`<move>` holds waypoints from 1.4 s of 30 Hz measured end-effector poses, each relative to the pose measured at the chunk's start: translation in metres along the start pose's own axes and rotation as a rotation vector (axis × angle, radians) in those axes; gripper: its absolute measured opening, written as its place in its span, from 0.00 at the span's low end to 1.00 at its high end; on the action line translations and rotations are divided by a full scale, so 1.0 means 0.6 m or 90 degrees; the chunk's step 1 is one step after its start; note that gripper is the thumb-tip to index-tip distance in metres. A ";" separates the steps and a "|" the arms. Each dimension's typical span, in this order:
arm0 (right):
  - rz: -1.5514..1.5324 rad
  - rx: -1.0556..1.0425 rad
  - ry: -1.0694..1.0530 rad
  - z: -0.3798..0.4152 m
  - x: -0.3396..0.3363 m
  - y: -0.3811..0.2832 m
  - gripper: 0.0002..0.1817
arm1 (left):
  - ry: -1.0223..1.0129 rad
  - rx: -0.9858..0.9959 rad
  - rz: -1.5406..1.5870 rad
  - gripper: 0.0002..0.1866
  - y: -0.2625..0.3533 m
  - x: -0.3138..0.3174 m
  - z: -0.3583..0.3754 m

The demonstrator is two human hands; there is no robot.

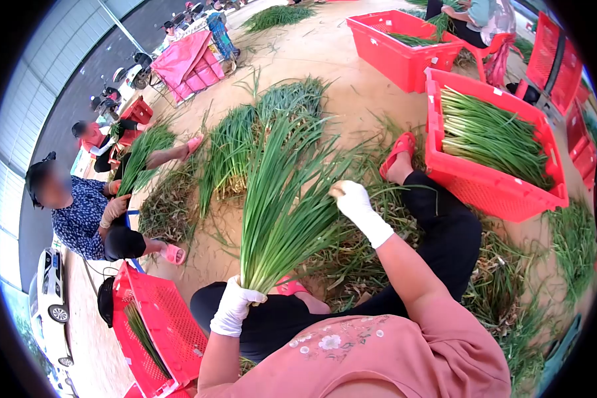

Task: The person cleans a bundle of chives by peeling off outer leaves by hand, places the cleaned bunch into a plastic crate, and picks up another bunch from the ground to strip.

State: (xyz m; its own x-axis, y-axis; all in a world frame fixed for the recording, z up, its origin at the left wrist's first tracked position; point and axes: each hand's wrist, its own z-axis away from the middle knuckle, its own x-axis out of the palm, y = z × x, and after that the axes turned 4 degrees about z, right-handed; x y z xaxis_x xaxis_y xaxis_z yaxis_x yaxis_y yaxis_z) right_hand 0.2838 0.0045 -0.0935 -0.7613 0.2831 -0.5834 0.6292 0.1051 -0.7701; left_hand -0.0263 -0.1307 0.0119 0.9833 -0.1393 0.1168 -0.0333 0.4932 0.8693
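My left hand [239, 305], in a white glove, is closed round the pale lower ends of a bunch of chives [282, 212]. The long green leaves fan upward and away from me. On the right side of the bunch, my right hand [355, 204], also gloved in white, is closed with its fingers pinched at some outer leaves. What lies inside those fingers is partly hidden. Beyond the bunch, a large pile of chives [229, 149] rests on the ground. Loose leaf scraps [351, 265] lie between my legs.
To the right stands a red crate [497, 192] filled with chives, with another red crate [391, 56] behind it. A red crate [169, 312] sits at lower left. On the left, a seated co-worker [79, 215] holds chives. More people and a pink-covered cart [187, 66] are farther back.
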 end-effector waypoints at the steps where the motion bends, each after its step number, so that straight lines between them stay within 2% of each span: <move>1: -0.104 0.102 0.023 -0.006 0.003 0.045 0.09 | -0.009 -0.001 -0.007 0.17 0.002 -0.002 0.004; 2: -0.207 0.203 0.046 -0.011 0.000 0.082 0.09 | -0.018 -0.002 -0.014 0.17 0.002 -0.003 0.007; 4: -0.265 0.262 0.033 -0.006 -0.048 0.067 0.09 | -0.020 0.000 -0.018 0.18 0.002 -0.004 0.011; 5: -0.361 0.185 0.093 -0.002 -0.048 0.061 0.10 | -0.004 -0.002 -0.039 0.20 0.002 -0.001 0.012; 6: -0.458 0.184 0.076 0.003 -0.075 0.008 0.13 | 0.011 -0.004 -0.061 0.21 0.001 0.003 0.012; 8: -0.660 0.238 -0.113 0.005 -0.109 -0.047 0.16 | 0.001 -0.013 -0.063 0.21 -0.001 0.006 0.008; 10: -0.849 0.293 -0.224 0.007 -0.104 -0.079 0.19 | 0.012 -0.015 -0.085 0.20 -0.001 0.011 0.007; 12: -0.958 0.373 -0.291 -0.002 -0.084 -0.085 0.18 | -0.001 -0.011 -0.102 0.19 -0.006 0.008 0.005; 16: -0.904 0.305 -0.293 -0.005 -0.055 -0.027 0.13 | 0.000 -0.020 -0.145 0.18 -0.012 0.009 0.010; 20: -0.130 0.053 0.148 -0.014 -0.057 0.039 0.08 | -0.016 -0.035 -0.137 0.18 -0.019 0.004 0.009; 21: -0.387 0.205 0.092 -0.017 -0.070 0.025 0.08 | -0.020 -0.036 -0.139 0.18 -0.021 0.003 0.008; 24: -0.723 0.296 -0.017 -0.012 -0.101 -0.003 0.09 | -0.027 -0.039 -0.139 0.19 -0.025 0.002 0.006; 25: -0.723 0.296 -0.013 -0.017 -0.100 -0.004 0.09 | -0.023 -0.042 -0.154 0.19 -0.023 0.004 0.007; 27: -0.852 0.328 -0.063 -0.029 -0.091 -0.004 0.08 | -0.021 -0.047 -0.171 0.19 -0.023 0.007 0.010; 31: -0.953 0.395 -0.136 -0.053 -0.068 0.008 0.07 | -0.013 -0.046 -0.196 0.19 -0.025 0.009 0.017; 34: -0.999 0.426 -0.113 -0.052 -0.073 0.001 0.07 | -0.015 -0.052 -0.214 0.20 -0.029 0.005 0.020; 42: -0.923 0.433 -0.120 -0.056 -0.062 0.035 0.06 | -0.011 -0.048 -0.236 0.20 -0.021 0.017 0.029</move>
State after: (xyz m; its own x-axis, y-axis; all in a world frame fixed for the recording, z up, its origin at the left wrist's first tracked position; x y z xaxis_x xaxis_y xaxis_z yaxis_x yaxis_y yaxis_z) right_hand 0.3306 0.0280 -0.0795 -0.6628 0.2063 0.7199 -0.7457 -0.2691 -0.6095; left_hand -0.0192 -0.1534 0.0105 0.9230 -0.3346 -0.1902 0.3380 0.4684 0.8163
